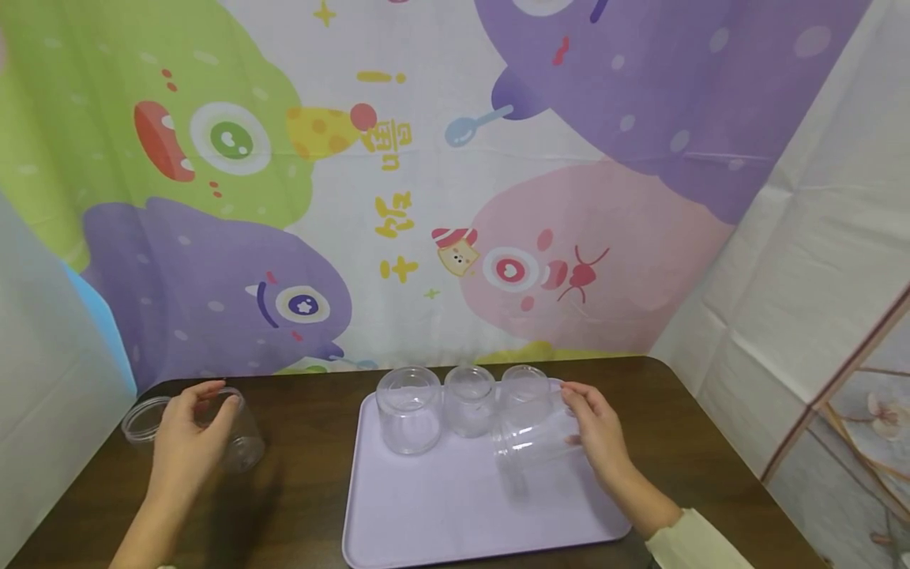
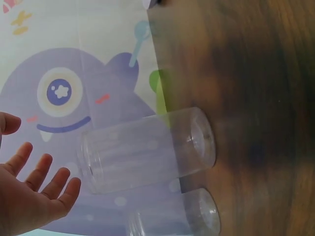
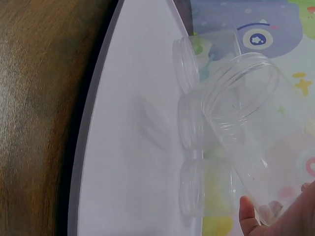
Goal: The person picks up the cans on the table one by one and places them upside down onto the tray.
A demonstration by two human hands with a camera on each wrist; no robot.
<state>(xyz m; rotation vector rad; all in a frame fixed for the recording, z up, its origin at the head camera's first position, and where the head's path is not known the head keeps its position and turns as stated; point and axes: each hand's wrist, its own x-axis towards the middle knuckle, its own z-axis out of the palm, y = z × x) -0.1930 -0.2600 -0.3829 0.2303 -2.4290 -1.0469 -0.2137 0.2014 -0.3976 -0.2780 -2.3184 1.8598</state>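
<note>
My left hand (image 1: 185, 442), fingers spread and slightly bent, is beside the mouth of a clear plastic jar (image 1: 244, 446) standing upright on the table at the left. The left wrist view shows a gap between those fingers and the jar's rim. A second clear jar (image 1: 145, 420) stands behind that hand. Over the tray (image 1: 455, 506), my right hand (image 1: 600, 435) grips another clear jar (image 3: 251, 132) near its bottom end. This jar is tilted on its side, its threaded open mouth pointing left. Three shorter clear jars, a wide one (image 1: 410, 423), a middle one (image 1: 470, 403) and a right one (image 1: 526, 387), line the tray's far edge.
The pale purple tray lies on a dark wooden table (image 1: 306, 490). A cartoon-printed cloth (image 1: 426, 332) hangs along the table's back edge, and pale wall panels (image 1: 768, 261) rise at the right.
</note>
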